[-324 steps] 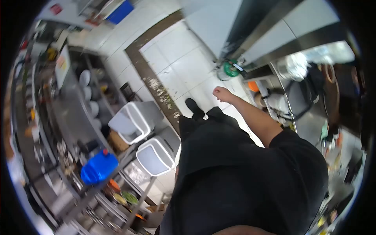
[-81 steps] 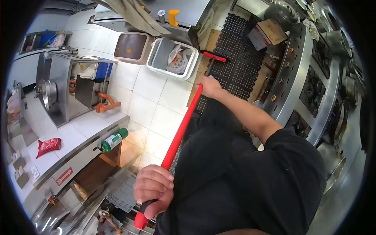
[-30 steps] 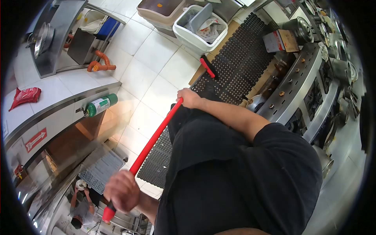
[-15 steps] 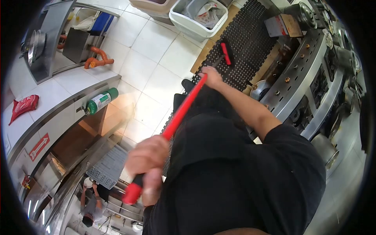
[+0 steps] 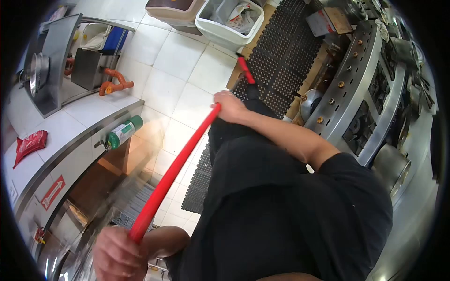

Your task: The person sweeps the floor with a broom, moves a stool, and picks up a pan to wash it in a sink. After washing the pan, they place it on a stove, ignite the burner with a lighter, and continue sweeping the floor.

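A long red pole [image 5: 176, 166] runs slantwise across the front of the black-clothed body. My left hand [image 5: 119, 253], slightly blurred, is wrapped round its upper part at the lower left. Farther along, my right hand [image 5: 229, 107] grips the pole, with its forearm stretched in from the right. Beyond the right hand, a narrow red head [image 5: 246, 70] with black parts lies low over the edge of the perforated black mat [image 5: 286, 61]. The link between pole and head is mostly hidden behind the right hand.
Bins [image 5: 229, 40] stand at the top beside white floor tiles [image 5: 178, 61]. A metal stove [image 5: 344, 89] with pots lines the right. On the left are a counter [image 5: 70, 119], a green cylinder [image 5: 124, 132], orange pipes [image 5: 115, 84] and a red packet [image 5: 30, 146].
My left hand has moved down and left along with the pole's near end. My right hand and the red head have shifted left. The coworker seen at the lower left is now out of sight.
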`<state>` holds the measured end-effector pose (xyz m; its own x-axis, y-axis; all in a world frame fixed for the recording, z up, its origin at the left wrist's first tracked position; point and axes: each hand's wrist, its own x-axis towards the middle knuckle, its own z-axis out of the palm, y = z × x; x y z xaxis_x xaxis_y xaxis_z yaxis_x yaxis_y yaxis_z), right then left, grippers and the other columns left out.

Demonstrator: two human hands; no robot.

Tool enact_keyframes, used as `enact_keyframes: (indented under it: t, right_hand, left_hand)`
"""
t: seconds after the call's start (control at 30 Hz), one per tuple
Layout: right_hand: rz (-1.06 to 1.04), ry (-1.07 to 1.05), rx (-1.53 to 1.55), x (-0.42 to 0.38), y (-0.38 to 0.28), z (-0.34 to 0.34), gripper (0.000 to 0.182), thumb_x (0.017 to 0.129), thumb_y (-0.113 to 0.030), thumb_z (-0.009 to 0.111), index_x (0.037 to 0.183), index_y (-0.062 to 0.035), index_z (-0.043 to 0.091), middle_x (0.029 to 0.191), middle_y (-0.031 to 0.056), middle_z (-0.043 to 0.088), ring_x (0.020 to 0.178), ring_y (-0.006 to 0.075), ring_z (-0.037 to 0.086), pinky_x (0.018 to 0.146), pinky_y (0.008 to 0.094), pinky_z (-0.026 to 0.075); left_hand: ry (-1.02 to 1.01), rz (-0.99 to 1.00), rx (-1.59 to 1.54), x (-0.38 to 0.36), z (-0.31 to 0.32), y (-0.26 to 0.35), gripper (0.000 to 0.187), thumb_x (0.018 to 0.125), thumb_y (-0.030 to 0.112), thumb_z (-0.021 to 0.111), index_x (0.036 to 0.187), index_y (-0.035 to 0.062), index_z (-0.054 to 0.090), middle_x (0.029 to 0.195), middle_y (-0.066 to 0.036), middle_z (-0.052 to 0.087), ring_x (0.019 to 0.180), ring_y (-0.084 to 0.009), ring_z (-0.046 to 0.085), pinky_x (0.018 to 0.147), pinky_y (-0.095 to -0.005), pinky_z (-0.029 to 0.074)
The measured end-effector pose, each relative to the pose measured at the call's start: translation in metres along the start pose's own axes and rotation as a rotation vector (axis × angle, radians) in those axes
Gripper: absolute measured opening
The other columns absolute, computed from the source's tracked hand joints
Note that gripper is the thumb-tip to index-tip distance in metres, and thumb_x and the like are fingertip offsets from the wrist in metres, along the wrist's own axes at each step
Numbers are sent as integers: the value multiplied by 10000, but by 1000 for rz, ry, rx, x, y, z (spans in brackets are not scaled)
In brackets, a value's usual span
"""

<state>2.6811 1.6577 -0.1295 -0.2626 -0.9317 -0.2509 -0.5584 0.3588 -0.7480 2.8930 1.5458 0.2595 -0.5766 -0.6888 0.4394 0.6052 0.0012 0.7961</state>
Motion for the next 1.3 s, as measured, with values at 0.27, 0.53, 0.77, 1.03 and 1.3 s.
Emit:
enact_keyframes:
  t: [0.27, 0.53, 0.77, 1.03, 1.3]
  right_hand:
    - [231, 100, -34, 39, 124, 52, 117, 818, -172, 707, 829, -55, 715, 939, 194, 687, 980, 391, 644, 857, 485, 529]
    - [-2, -157, 95, 68, -55, 68, 72, 800, -111, 668, 809, -43, 693, 923, 182, 683, 1005, 405, 624, 894, 476, 505]
    - [167, 140, -214, 1, 80, -42, 133, 775, -170, 737, 732, -62, 673, 877, 177, 676, 930, 392, 650, 836, 506, 518]
    - [114, 369, -327, -1, 360, -139, 207, 815, -239, 739, 759, -54, 666, 869, 172, 670, 884, 386, 638, 832, 462, 525]
    - [92, 96, 125, -3, 123, -60, 202, 885, -279, 676, 814, -103, 747, 896, 167, 709, 950, 389, 657, 869, 504, 509]
  left_hand:
    - [167, -141, 221, -16, -27, -107, 365, 886, 219, 595, 591, 146, 395, 550, 36, 393, 452, -96, 331, 461, -289, 272]
    - [46, -4, 265, 22, -3, 32, 282, 906, 197, 536, 639, 152, 458, 585, 22, 454, 466, -100, 415, 479, -276, 370]
    - [71, 22, 218, -16, -7, -44, 326, 867, 127, 548, 583, 151, 392, 539, 25, 404, 452, -92, 336, 475, -269, 285]
    - [-177, -423, 224, -57, 66, -284, 140, 885, -38, 615, 780, 38, 562, 846, -118, 641, 906, -264, 645, 994, -498, 486]
    - [-390, -78, 66, 48, 117, -117, 373, 879, 251, 716, 604, 167, 479, 500, 41, 484, 389, -78, 436, 383, -247, 384]
